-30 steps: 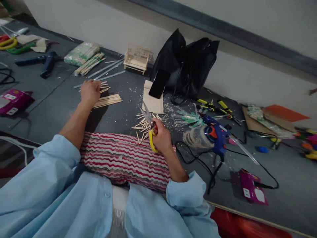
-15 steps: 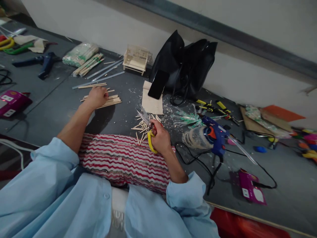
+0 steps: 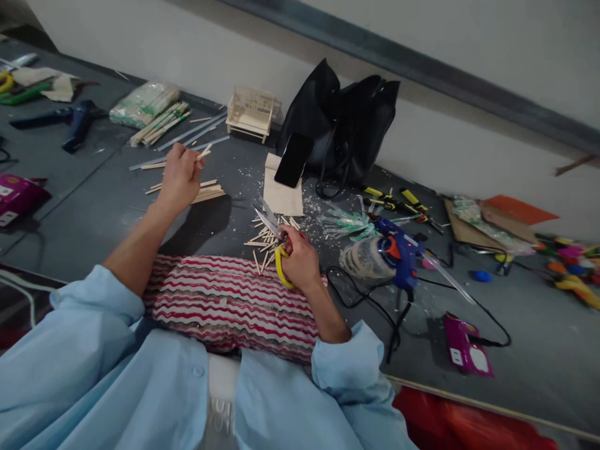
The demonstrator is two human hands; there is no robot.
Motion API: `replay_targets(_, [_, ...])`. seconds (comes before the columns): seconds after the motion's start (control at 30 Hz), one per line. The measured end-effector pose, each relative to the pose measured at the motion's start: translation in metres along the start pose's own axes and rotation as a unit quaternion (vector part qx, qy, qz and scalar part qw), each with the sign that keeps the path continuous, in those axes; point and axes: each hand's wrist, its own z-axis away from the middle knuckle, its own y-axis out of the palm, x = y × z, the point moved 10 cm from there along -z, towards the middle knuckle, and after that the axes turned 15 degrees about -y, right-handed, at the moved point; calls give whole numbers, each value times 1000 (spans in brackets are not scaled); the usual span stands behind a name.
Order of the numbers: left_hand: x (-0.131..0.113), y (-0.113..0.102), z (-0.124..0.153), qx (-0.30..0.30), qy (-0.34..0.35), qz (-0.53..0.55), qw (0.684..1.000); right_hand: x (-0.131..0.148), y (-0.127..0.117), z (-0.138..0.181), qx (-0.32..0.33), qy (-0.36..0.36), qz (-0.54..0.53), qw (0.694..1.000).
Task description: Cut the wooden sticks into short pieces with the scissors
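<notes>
A person in a light blue shirt sits at a dark grey worktop [image 3: 110,215]. The left hand [image 3: 180,172] is raised, fingertips pinching at least one thin, pale wooden stick [image 3: 204,152]; its end juts out beyond the fingers, a hold that seems meant to leave that end free. The right hand [image 3: 300,257] grips steel scissors with yellow and red handles [image 3: 270,224], their blades slightly parted above a loose heap of short, pale wooden pieces [image 3: 255,244]. Longer pale wooden sticks [image 3: 209,192] lie in a rough row below the left hand, presumably kept within reach.

Red-and-white striped cloth [image 3: 234,300] covers the lap, perhaps to shield clothing from scraps. A blue glue gun with an orange trigger [image 3: 405,253] leans on a clear plastic bottle lying sideways [image 3: 365,257], probably to lift its nozzle off the worktop. A black smartphone [image 3: 294,159] slants against a black leather-like bag [image 3: 347,125], on a beige sheet [image 3: 284,197].

No brand is legible. Green print on the clear packet of sticks [image 3: 145,103] is too small to read; the purple box at right [image 3: 466,347] has pale patches without readable words. Blocky grey lettering on the white undershirt [image 3: 221,406] is unclear.
</notes>
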Motion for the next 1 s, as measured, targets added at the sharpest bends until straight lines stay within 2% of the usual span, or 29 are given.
replay_targets(0.1, [-20, 2, 13, 49, -8, 163, 985, -6, -3, 1, -2, 26, 13, 1000])
replay_targets(0.17, [-26, 14, 22, 110, -55, 321, 939, -10, -4, 1, -4, 42, 8, 999])
replay_targets(0.23, [-33, 26, 30, 149, -92, 454, 873, -12, -4, 1, -7, 46, 2, 999])
replay_targets(0.3, [-38, 37, 36, 169, -119, 525, 825, -11, -3, 0, -10, 38, -5, 999])
replay_targets(0.37, [-37, 46, 39, 171, -145, 546, 807, -9, -3, 0, -12, 30, -9, 999])
replay_targets(0.5, [-28, 60, 38, 172, -166, 526, 816, -10, -1, 0, -3, 34, -6, 999])
replay_targets(0.73, [-27, 54, 37, 144, -90, 466, 868, -9, 0, 0, 1, 28, -6, 1000])
replay_targets(0.9, [-34, 57, 43, 169, -64, 475, 861, -5, -1, -1, -1, 17, -9, 1000])
replay_targets(1.0, [-28, 59, 44, 148, -66, 484, 860, -5, -1, -1, 3, 18, -6, 1000])
